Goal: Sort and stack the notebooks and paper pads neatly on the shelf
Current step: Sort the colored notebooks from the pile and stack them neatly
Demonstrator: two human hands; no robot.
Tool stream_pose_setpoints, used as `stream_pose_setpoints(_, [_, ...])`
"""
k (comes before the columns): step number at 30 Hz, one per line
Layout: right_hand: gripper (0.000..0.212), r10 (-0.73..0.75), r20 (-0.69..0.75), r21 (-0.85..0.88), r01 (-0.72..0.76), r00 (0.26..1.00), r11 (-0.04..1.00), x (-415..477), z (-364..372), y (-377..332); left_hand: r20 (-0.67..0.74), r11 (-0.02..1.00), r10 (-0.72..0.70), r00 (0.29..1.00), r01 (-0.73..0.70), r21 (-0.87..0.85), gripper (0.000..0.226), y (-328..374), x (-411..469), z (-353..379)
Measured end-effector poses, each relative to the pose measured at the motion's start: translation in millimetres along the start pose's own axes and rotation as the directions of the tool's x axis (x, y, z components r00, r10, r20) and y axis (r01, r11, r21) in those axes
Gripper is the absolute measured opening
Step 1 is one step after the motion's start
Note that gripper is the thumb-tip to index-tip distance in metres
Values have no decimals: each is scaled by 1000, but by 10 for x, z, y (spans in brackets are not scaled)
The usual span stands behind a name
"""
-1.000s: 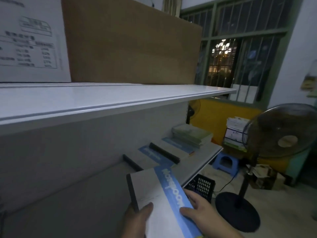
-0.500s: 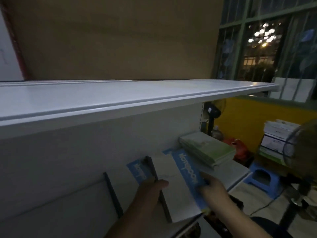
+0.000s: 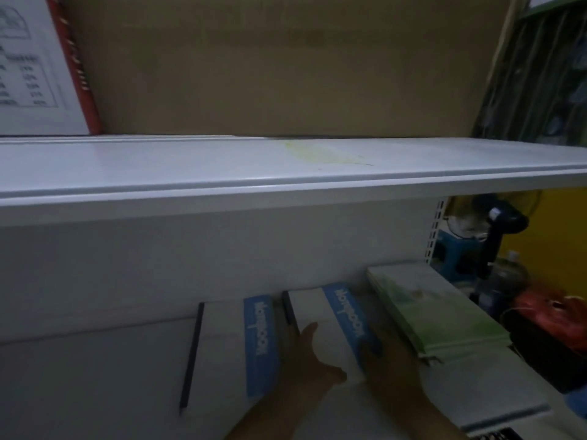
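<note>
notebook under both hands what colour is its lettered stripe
Blue, on the notebook with a white cover; clearest in the head view.

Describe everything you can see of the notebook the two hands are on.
The notebook has a white cover, a blue band printed Notebook along its right side and a dark spine on the left. It lies flat and closed on the lower shelf. The left hand and right hand grip its near end.
</note>
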State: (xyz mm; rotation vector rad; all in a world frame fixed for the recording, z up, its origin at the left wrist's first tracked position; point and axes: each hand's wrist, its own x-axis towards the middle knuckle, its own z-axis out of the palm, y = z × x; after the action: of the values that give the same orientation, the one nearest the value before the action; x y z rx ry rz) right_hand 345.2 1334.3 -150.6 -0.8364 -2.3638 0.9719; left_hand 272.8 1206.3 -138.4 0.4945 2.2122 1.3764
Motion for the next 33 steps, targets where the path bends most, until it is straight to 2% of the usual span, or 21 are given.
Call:
stream_pose_setpoints(2, [15,3,2,43,-3,1000,999,2,-12,20,52,994,26,998,-31,106,111,-100,24,48])
stream_pose_setpoints(5, [12,33,35,55,-35,999,998,92,35,105,93,971,63,994,-83,225,94,-247,49,127])
stream_pose_setpoints(9, [16,-19,78,118,10,997,993,103,74,140,-46,977,73,996,-63,202,95,-262,79,180])
stream_pose_setpoints(13, [23,-46,108,181,26,993,983,63,47,159,-46,986,59,997,-51,160,87,-194,105,137])
stream_pose_setpoints(17, [35,-22,103,193,2,994,981,63,49,201,-49,979,59,997,-49,196,82,-221,118,156])
stream_pose_setpoints(19, [37,-66,86,134,54,994,990,67,82,225,-50,972,53,997,-41,230,82,-223,105,154])
stream_pose_setpoints(22, [43,-124,118,-104,136,985,985,58,101,195,-19,977,5,1000,-1,213,86,-134,74,112])
stream_pose_setpoints(26, [42,-144,102,-379,172,984,909,12,169,191,94,982,-82,992,64,176,108,20,9,-19])
stream_pose_setpoints(28, [29,-194,101,-500,218,976,838,-5,161,143,128,987,-75,989,56,148,97,94,-30,-161])
stream_pose_setpoints(29, [26,-176,157,-544,234,972,806,-43,116,41,124,989,-58,991,40,143,88,123,-60,-262])
stream_pose_setpoints(31, [32,-197,181,-611,267,963,745,-90,33,-211,65,982,17,998,-29,188,64,170,-160,-555])
stream_pose_setpoints(33, [49,-325,182,-653,361,928,666,-61,35,-388,-13,963,72,997,-66,262,50,159,-331,-980])
